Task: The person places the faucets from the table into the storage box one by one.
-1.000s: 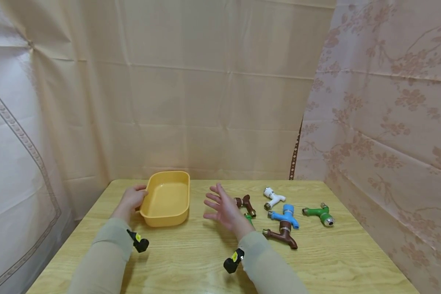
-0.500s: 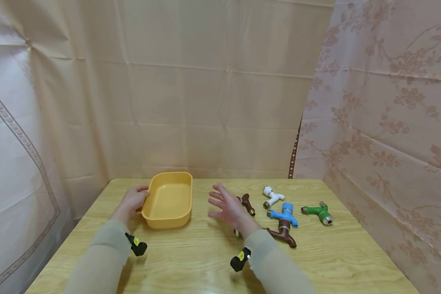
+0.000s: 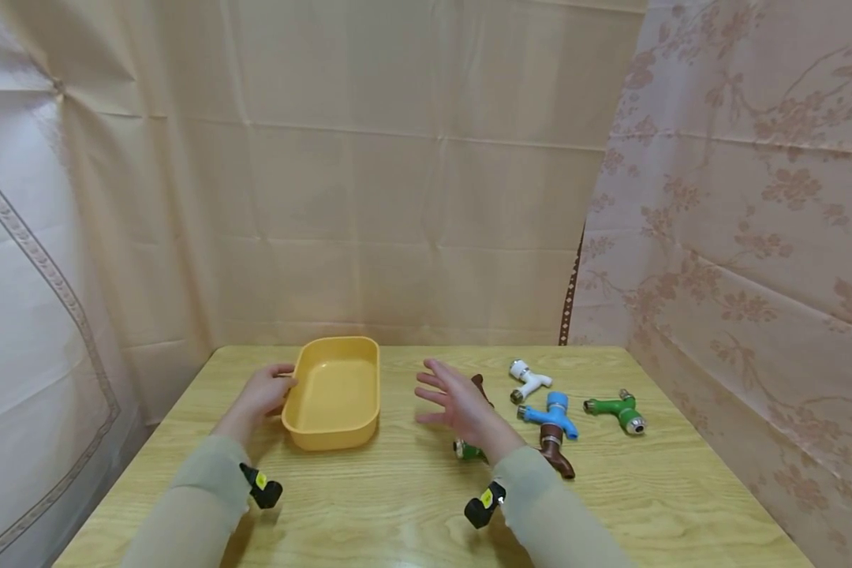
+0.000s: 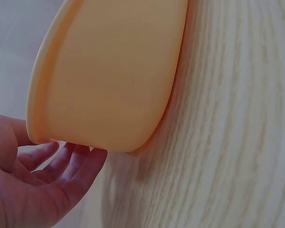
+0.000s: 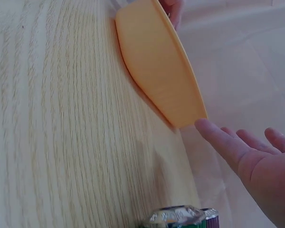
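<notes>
A yellow plastic basin (image 3: 332, 439) stands on the wooden table, left of the middle. My left hand (image 3: 259, 397) grips its left side, with the thumb at the rim and the fingertips against the outer wall (image 4: 109, 80) in the left wrist view. To the right of the basin, my right hand (image 3: 461, 404) is held with its fingers spread and nothing in it. A green tap (image 3: 466, 450) and a brown tap (image 3: 478, 383) are partly hidden behind that hand. Farther right lie a blue tap (image 3: 557, 414) and another brown tap (image 3: 555, 454), overlapping in the head view.
A white tap (image 3: 529, 380) lies toward the back of the table (image 3: 369, 513), and a second green tap (image 3: 619, 411) lies at the far right. Cloth curtains (image 3: 412, 197) hang behind and along both sides. Each sleeve carries a small black camera (image 3: 263, 487).
The basin has slid a little to the right and toward me, with my left hand moving along on it. My right hand has shifted right, covering more of the near taps.
</notes>
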{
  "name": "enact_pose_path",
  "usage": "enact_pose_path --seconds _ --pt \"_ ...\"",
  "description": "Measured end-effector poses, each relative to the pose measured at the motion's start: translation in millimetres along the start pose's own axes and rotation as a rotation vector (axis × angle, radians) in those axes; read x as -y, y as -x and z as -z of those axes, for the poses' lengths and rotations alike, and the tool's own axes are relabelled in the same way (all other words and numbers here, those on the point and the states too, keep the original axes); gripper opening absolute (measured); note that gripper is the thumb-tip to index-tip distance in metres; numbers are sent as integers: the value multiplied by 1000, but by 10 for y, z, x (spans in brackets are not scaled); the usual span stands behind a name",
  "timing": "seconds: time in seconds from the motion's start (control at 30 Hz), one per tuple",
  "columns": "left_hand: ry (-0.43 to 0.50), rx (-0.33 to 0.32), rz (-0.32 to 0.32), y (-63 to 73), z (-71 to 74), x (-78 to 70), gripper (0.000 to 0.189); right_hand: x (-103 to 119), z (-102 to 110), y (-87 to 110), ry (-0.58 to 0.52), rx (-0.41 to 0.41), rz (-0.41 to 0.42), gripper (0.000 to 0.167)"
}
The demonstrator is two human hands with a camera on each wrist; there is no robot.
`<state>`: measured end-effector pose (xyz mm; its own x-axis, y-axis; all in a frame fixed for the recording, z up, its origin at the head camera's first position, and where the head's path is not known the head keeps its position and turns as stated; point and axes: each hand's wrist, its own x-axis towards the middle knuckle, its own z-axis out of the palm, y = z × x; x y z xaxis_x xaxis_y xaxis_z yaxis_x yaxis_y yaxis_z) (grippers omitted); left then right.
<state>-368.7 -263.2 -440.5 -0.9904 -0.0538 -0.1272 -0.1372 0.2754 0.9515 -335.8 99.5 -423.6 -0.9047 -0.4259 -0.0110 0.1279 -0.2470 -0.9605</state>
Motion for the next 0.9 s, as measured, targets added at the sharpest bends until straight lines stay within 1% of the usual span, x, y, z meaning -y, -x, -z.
enact_pose_path --seconds 0.13,0.37,0.6,0.77,0.9 --pt "-3 12 -24 28 -34 8 51 24 42 48 22 10 5 73" --pt "28 45 -20 99 -107 9 50 72 100 142 28 33 -5 71" --pt "66 57 -52 154 -181 34 50 101 163 230 40 48 -18 70" --pt "66 68 -50 196 -236 41 49 123 209 291 23 54 -25 66" --pt "75 70 -49 239 -298 17 49 156 257 351 33 65 -15 69"
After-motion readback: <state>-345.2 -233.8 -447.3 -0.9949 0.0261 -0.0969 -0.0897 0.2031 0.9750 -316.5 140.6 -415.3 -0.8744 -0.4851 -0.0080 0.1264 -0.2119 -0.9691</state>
